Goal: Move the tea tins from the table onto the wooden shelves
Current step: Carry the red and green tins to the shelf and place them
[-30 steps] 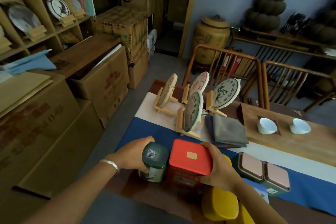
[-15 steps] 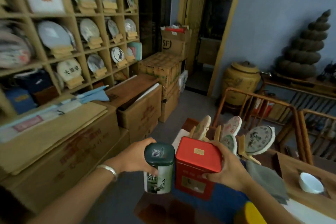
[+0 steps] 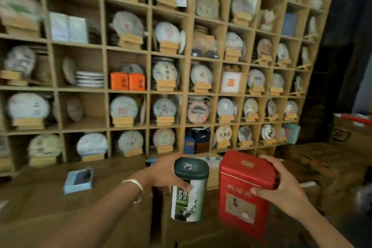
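Facing wooden shelves (image 3: 149, 90) now, filling view from 9 to 2 o'clock; table seen half second ago gone from view. Left hand (image 3: 165, 171) grips green tea tin (image 3: 189, 191) round dark lid, tin upright, at 6 o'clock. Right hand (image 3: 281, 185) clasps red tea tin (image 3: 243, 193) at 5 o'clock, tilted. Both tins airborne, apart, higher than before, over cardboard boxes (image 3: 120, 207).

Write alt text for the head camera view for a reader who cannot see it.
A person holds two tea tins up before a wall of wooden shelves: the left hand grips a green-lidded tin, the right hand a larger red tin. The cubbies hold round wrapped tea cakes on small stands, and cardboard boxes stand below.
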### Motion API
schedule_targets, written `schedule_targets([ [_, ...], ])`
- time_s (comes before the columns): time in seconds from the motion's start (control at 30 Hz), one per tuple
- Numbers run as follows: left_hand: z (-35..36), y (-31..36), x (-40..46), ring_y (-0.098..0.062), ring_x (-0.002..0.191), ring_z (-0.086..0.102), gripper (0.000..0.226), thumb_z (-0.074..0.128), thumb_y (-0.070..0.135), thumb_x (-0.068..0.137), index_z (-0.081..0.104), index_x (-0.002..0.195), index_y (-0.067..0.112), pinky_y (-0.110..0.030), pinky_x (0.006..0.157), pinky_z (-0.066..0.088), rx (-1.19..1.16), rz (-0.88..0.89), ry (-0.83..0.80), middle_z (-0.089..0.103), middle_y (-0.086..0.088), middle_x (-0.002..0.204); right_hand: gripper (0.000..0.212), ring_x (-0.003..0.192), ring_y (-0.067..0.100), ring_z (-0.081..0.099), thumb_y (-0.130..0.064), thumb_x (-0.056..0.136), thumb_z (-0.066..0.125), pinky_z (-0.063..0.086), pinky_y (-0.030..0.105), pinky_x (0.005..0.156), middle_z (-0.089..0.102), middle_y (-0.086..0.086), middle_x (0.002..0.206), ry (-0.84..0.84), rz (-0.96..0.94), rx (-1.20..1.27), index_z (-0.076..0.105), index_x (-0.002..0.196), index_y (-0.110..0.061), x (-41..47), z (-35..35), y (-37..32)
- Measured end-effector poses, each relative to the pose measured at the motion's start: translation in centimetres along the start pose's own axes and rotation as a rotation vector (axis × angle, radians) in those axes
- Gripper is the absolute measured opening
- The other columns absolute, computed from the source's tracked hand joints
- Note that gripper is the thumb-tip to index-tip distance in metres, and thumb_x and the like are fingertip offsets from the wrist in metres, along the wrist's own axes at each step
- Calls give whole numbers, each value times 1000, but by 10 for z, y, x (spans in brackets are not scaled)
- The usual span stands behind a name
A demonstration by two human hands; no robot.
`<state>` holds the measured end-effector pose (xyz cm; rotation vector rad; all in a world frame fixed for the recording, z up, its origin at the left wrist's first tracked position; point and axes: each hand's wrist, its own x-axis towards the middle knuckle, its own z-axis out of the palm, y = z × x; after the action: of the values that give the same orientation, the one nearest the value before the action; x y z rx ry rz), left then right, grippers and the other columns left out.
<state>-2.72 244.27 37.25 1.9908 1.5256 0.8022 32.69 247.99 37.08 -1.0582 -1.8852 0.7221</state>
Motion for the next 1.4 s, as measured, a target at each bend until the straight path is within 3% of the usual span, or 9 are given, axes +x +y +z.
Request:
schedule_targets([
  [0.27,-126,-38,-160,-2,84,65,69,89,50,52,53,109,35,-16,66,50,52,-220,314,65,11,102,81,94,2,64,-41,46,92,55,25,67,63,-15,111,-250,-170,128,49,114,-56,54,119,-97],
  [0.43,-187,-60,-230,-3,87,64,68,88,47,58,51,114,33,-14,68,50,129,-293,418,64,11,103,87,104,18,64,-46,46,91,56,51,84,63,-7,118,-363,-232,237,53,124,-41,81,200,-153],
  [0.57,-237,-89,-259,-2,90,63,70,88,46,58,51,116,34,-14,72,49,131,-331,455,64,11,105,92,100,9,65,-62,42,88,58,41,79,63,-13,115,-393,-297,268,52,124,-44,106,269,-195],
  [0.67,-279,-114,-269,-1,93,62,75,87,50,58,48,120,34,-14,74,47,189,-349,461,62,14,108,91,93,2,66,-60,42,89,58,27,70,64,-12,113,-400,-342,292,52,124,-43,127,317,-222],
  [0.83,-342,-158,-270,-8,92,64,71,88,51,56,52,114,32,-31,82,56,216,-321,472,65,8,106,74,100,17,67,-34,55,91,60,44,77,65,-3,114,-402,-345,368,55,118,-45,163,386,-252],
  [0.97,-381,-191,-264,-6,85,64,70,88,48,58,51,116,33,-15,63,50,202,-314,477,64,9,104,70,100,17,66,-19,64,89,60,43,77,64,0,114,-364,-321,375,53,121,-38,193,428,-264],
  [1.1,-404,-223,-254,-2,76,63,72,87,48,60,49,118,32,-11,53,45,197,-323,436,62,9,104,65,93,4,65,-18,64,88,57,22,67,61,-10,113,-308,-320,331,53,113,-43,219,459,-273],
  [1.17,-412,-242,-244,-5,85,63,72,87,48,59,49,118,32,-14,62,48,190,-323,420,62,8,106,63,86,-4,66,-18,64,89,53,14,59,62,-12,109,-305,-319,322,54,110,-45,235,472,-274],
  [1.4,-446,-317,-195,-4,91,63,71,89,44,59,51,118,32,-13,70,48,154,-327,405,63,11,106,62,92,12,70,-33,55,90,60,35,70,68,-8,104,-349,-271,363,60,108,-44,307,531,-254],
])
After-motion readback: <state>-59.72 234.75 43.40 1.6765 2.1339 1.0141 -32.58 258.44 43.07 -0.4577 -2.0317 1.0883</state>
